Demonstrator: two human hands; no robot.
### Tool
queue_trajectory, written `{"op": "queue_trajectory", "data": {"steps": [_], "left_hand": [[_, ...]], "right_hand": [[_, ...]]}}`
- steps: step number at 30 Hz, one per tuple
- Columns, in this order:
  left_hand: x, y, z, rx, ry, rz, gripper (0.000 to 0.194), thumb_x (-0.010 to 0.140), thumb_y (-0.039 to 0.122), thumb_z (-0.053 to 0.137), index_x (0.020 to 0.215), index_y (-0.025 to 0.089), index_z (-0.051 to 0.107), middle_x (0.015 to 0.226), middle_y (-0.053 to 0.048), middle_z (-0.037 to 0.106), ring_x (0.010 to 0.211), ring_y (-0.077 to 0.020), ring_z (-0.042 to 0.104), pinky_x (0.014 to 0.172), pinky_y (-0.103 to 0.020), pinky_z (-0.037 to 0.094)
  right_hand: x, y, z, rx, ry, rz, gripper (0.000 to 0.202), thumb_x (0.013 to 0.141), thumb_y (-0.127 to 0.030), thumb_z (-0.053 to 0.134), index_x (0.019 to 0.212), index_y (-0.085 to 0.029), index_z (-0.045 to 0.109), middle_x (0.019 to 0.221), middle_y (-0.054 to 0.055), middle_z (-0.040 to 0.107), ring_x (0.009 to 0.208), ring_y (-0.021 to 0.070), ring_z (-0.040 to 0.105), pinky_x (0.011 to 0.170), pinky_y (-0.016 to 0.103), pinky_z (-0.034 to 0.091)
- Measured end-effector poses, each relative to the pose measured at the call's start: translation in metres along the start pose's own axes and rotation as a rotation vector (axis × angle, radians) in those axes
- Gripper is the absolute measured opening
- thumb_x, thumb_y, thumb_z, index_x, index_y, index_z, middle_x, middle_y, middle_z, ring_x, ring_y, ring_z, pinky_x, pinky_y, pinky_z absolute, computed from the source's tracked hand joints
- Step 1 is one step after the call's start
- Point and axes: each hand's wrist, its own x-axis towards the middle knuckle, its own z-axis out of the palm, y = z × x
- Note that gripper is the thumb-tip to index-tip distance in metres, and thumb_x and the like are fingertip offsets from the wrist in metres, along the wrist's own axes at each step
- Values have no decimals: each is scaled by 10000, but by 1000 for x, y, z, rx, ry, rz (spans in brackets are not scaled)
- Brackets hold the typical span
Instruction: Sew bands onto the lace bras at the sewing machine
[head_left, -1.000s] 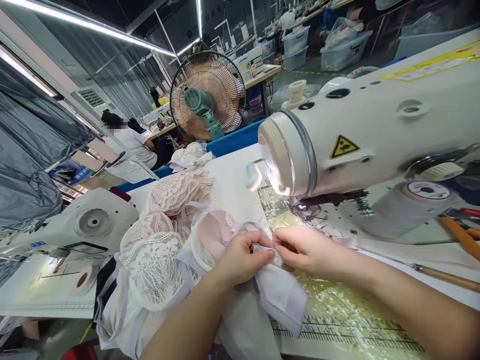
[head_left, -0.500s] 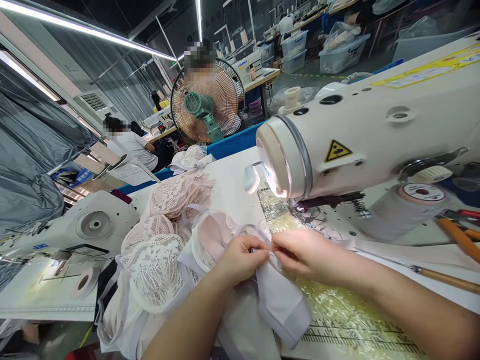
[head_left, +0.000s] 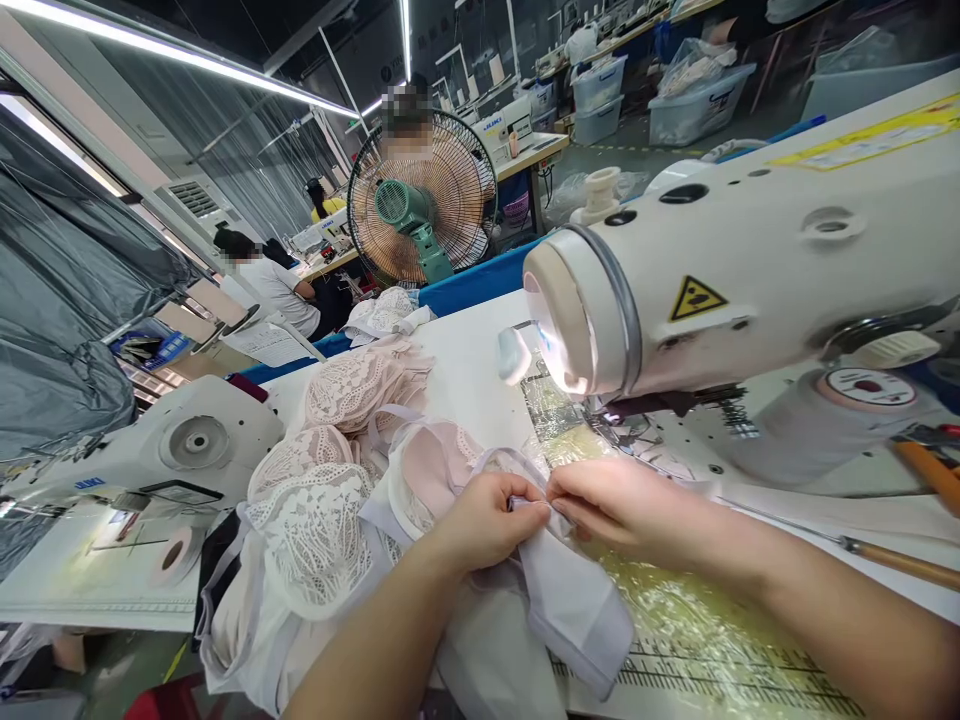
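My left hand (head_left: 495, 520) and my right hand (head_left: 611, 500) meet in front of the sewing machine (head_left: 675, 290). Both pinch the pale lilac-white edge of a bra (head_left: 427, 475), thumbs and forefingers almost touching. From under the fingers a pale band (head_left: 574, 610) of that bra hangs toward the table's front edge. Its padded cup, pinkish inside, lies just left of my left hand. Beside it is a pile of white lace bras (head_left: 319, 540), partly under my left forearm. The exact spot between my fingertips is hidden.
Pink lace pieces (head_left: 364, 390) are stacked behind the pile. A large thread cone (head_left: 832, 420) and a wooden-handled tool (head_left: 900, 562) lie right of my right hand. Another sewing machine (head_left: 187, 450) stands at left. Beyond the table are a fan (head_left: 424, 200) and a seated person (head_left: 266, 285).
The whole view has shifted slightly, so things sit a little further right. Both hands keep their pinch on the bra's edge, with only a slight change in finger position.
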Motion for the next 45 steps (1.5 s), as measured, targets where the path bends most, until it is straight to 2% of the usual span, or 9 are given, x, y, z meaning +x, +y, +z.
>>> {"op": "queue_trajectory", "data": {"steps": [4, 9, 13, 18, 23, 28, 32, 39, 45], "left_hand": [[0, 0, 0, 58, -11, 5, 221, 697, 324, 523, 740, 126, 612, 480, 56, 360, 422, -60, 279, 384, -195, 197], [0, -1, 0, 71, -11, 18, 209, 692, 306, 520, 738, 127, 617, 471, 57, 346, 416, -61, 276, 375, -194, 188], [0, 0, 1, 50, 14, 26, 150, 670, 271, 538, 686, 133, 593, 461, 61, 312, 412, -56, 251, 375, -194, 178], [1, 2, 2, 11, 13, -44, 129, 648, 259, 545, 676, 137, 580, 436, 66, 306, 392, -57, 246, 369, -197, 169], [2, 1, 3, 65, -19, -66, 144, 652, 259, 511, 712, 146, 576, 434, 67, 313, 389, -64, 268, 370, -194, 184], [2, 0, 6, 170, -42, -11, 93, 642, 236, 483, 635, 156, 530, 481, 53, 342, 426, -64, 291, 400, -193, 219], [5, 0, 8, 200, -52, 55, 65, 626, 198, 470, 598, 153, 508, 522, 44, 369, 475, -68, 319, 439, -189, 253], [4, 0, 4, 76, -107, 33, 94, 650, 217, 486, 666, 140, 536, 522, 45, 366, 464, -65, 301, 424, -190, 233], [3, -1, 0, 15, -105, 35, 85, 641, 205, 516, 671, 132, 547, 553, 29, 408, 488, -69, 338, 451, -189, 272]], "right_hand": [[-1, -3, -2, -53, -26, 6, 187, 804, -214, 384, 619, -201, 412, 562, -9, 512, 491, 112, 433, 460, 227, 250], [0, -7, 3, -70, 36, 41, 171, 747, -191, 409, 581, -203, 370, 521, -21, 457, 459, 105, 362, 446, 234, 211], [1, -8, 8, -22, 66, 82, 151, 751, -191, 396, 603, -204, 371, 547, -15, 484, 487, 111, 394, 462, 224, 252], [1, -5, 4, -38, -2, 64, 194, 807, -220, 384, 616, -198, 416, 557, -8, 512, 489, 113, 428, 457, 226, 252], [1, -5, -2, -98, -78, 22, 255, 846, -219, 352, 650, -175, 509, 613, 39, 586, 551, 140, 517, 473, 239, 254], [2, -9, -1, -227, -148, 32, 255, 821, -183, 364, 628, -164, 530, 618, 55, 612, 536, 142, 525, 457, 244, 209], [3, -11, 2, -258, -153, 59, 188, 752, -159, 408, 603, -166, 522, 598, 48, 610, 506, 126, 494, 453, 250, 181], [2, -7, 4, -71, -100, 77, 163, 757, -213, 384, 600, -190, 423, 559, 3, 534, 486, 108, 394, 458, 226, 226], [4, -10, -4, 304, -154, 108, 176, 762, -190, 392, 593, -200, 346, 550, -25, 498, 513, 100, 474, 464, 200, 307]]}}
